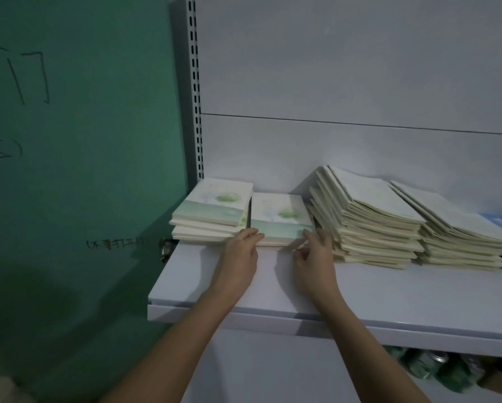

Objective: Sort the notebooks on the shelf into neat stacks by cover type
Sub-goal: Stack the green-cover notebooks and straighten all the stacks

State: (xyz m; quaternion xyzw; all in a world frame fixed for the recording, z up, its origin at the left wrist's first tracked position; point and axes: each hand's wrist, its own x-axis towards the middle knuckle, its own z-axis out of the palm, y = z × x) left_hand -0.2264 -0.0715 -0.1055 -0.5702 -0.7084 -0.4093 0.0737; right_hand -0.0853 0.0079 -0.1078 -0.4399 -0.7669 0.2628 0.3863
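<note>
At the far left stands a green wall (78, 170) with handwritten marks. On the white metal shelf (273, 286), the left stack of notebooks with pale green watercolour covers (214, 210) lies near the edge. Just beside it on the right is a lower stack of same-cover notebooks (281, 219). The left hand (241, 254) touches its near left corner with fairly straight fingers. The right hand (313, 254) pinches its near right corner with curled fingers. Further right lie two tall, slanted stacks of cream notebooks (389, 225).
</note>
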